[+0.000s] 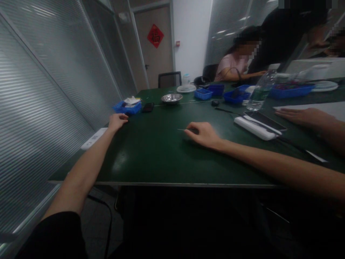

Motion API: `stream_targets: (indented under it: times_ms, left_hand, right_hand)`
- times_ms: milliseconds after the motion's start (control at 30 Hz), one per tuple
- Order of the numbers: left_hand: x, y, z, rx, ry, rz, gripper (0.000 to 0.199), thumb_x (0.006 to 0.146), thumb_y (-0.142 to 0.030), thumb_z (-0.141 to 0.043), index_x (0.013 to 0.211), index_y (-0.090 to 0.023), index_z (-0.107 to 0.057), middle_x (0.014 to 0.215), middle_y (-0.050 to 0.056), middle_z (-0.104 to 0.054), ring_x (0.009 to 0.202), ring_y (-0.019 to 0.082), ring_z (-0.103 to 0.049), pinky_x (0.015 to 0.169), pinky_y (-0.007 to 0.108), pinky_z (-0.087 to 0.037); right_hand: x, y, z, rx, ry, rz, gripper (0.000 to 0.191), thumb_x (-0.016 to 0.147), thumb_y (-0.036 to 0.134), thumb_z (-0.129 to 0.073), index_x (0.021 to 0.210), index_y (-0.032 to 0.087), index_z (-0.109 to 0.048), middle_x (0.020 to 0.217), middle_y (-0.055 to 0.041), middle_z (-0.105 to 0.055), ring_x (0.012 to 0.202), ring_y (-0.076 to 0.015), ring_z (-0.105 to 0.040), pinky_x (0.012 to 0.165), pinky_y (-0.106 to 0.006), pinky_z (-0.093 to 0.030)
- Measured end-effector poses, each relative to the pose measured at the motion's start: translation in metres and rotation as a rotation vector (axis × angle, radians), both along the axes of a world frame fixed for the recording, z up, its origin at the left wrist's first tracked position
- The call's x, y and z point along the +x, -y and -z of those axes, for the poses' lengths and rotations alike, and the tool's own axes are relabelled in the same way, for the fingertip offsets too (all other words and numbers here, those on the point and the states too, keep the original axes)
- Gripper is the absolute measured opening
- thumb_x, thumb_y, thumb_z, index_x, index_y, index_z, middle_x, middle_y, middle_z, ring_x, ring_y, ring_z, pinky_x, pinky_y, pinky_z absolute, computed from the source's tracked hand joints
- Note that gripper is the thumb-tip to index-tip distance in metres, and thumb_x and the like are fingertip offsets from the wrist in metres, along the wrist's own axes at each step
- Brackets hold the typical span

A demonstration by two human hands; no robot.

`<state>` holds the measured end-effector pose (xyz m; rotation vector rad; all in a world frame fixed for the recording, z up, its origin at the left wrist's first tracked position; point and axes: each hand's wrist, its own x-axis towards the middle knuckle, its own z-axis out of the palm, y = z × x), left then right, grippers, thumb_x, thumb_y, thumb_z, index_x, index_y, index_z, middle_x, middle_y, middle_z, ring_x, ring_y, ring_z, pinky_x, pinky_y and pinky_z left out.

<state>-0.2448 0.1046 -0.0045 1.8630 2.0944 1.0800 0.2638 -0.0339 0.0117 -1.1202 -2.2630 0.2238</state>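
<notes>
My right hand (203,133) is above the middle of the green table, thumb and forefinger pinched. A thin, pale, needle-like rod (180,129) sticks out of that pinch toward the left. At the table's left side, my left hand (118,121) has its fingers bent together, just in front of a blue basket (128,108) filled with white and dark items. Something small and dark shows at its fingertips, too blurred to name. Beyond the basket's right side lies a black phone-like object (148,107).
A metal bowl (171,98) and several blue baskets stand farther back. To the right are a white power strip (253,128), a dark tablet-like slab (265,120), a water bottle (260,90) and another person's hand (299,114) on white paper. More people are at the far right.
</notes>
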Motion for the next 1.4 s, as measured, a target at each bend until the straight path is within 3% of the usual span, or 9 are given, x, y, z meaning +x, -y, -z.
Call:
stream_targets:
  times_ms: [300,700,1167,1400]
  left_hand:
    - [-0.0002,-0.0001,0.0024,0.085,-0.062,-0.005,0.019,0.072,-0.015,-0.079,0.091,-0.017,-0.080,0.096,0.008,-0.079,0.097,0.028,-0.074,0.096,0.037,-0.055]
    - [0.0005,0.0019,-0.0020,0.022,-0.081,-0.025,0.022,0.072,-0.015,-0.078,0.093,-0.018,-0.080,0.097,0.009,-0.079,0.099,0.027,-0.073,0.094,0.035,-0.055]
    - [-0.0014,-0.0030,0.0000,-0.031,-0.016,-0.051,0.039,0.067,-0.015,-0.076,0.106,-0.017,-0.080,0.094,0.006,-0.077,0.088,0.021,-0.071,0.086,0.028,-0.054]
    - [-0.0051,-0.0025,-0.0003,-0.020,0.005,-0.070,0.048,0.064,-0.018,-0.084,0.111,-0.015,-0.077,0.095,0.008,-0.077,0.085,0.022,-0.072,0.086,0.031,-0.055]
  right_hand:
    - [-0.0007,0.0007,-0.0009,0.012,-0.005,-0.020,0.033,0.100,0.045,-0.056,0.101,0.017,-0.074,0.093,-0.0072,-0.075,0.077,-0.0187,-0.065,0.068,-0.029,-0.042]
    - [-0.0004,-0.0001,0.0000,0.018,0.005,-0.043,0.034,0.100,0.046,-0.055,0.101,0.018,-0.073,0.095,-0.0076,-0.075,0.079,-0.0198,-0.066,0.069,-0.030,-0.044]
    - [0.0000,-0.0021,0.0026,0.031,0.030,-0.039,0.033,0.099,0.046,-0.056,0.102,0.018,-0.073,0.095,-0.0075,-0.075,0.078,-0.0193,-0.066,0.068,-0.029,-0.043]
    - [-0.0001,0.0004,-0.0003,0.010,0.032,-0.054,0.033,0.100,0.046,-0.055,0.103,0.018,-0.073,0.095,-0.0076,-0.075,0.080,-0.0202,-0.066,0.069,-0.030,-0.044]
